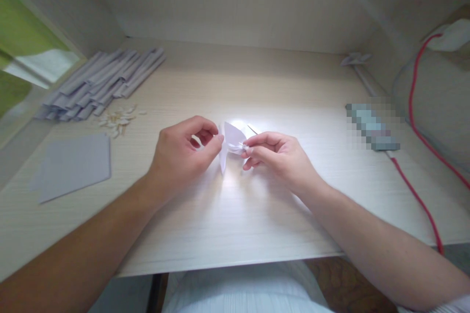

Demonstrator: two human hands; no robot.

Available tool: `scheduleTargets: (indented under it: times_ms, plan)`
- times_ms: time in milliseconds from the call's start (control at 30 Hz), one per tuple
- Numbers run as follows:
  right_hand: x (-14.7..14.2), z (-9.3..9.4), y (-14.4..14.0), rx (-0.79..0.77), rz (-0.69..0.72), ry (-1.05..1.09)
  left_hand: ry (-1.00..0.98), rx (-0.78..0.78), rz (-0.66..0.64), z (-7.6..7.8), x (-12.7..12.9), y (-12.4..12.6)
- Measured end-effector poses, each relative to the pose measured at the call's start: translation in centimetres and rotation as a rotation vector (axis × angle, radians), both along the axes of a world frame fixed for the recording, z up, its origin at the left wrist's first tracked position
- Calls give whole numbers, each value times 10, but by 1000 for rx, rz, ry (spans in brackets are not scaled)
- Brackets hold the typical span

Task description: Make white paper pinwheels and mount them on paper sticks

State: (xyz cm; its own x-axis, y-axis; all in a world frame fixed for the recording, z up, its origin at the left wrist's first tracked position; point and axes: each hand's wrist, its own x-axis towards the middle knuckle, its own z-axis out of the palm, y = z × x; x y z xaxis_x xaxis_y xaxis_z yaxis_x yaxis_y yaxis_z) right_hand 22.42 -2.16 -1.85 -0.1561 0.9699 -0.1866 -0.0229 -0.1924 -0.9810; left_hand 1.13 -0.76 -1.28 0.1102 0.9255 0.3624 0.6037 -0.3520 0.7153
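A folded white paper pinwheel (235, 139) is between my two hands, just above the table. My left hand (187, 149) pinches its left edge between thumb and forefinger. My right hand (277, 156) closes its fingertips on the gathered middle of the paper, where a small pale tip shows. A thin dark pointed thing (252, 129) sticks out above the right forefinger; I cannot make out what it is. Some of the paper's folds lie hidden behind the fingers.
Rolled paper tubes (106, 80) are stacked at the back left, with small pale pieces (119, 120) in front. Paper sheets (75, 164) lie nearer. At right are another paper pinwheel (356, 58) on a stick, a blurred phone-like object (374, 127) and a red cable (413, 93).
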Motion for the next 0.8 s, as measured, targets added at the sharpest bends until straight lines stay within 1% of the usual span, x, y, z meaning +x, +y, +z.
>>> scheduleTargets:
  times_ms: [200, 333, 433, 533, 633, 700, 800]
  plan:
    - [1, 0, -1, -6, 7, 27, 26, 18, -8, -3, -1, 1]
    - [0, 0, 0, -11, 14, 39, 65, 72, -37, -4, -3, 1]
    - [-1, 0, -2, 9, 19, 38, 94, 120, -111, -2, -2, 1]
    - [-4, 0, -5, 69, 27, -3, 109, 161, -216, -2, -1, 2]
    - [-5, -1, -9, 129, 37, -58, 123, 169, -292, -3, -1, 3]
    - [-6, -2, -9, 147, 47, -75, 123, 172, -320, -5, 0, 3]
    - [-6, -3, -8, 147, 50, -61, 104, 190, -323, -7, 0, 2]
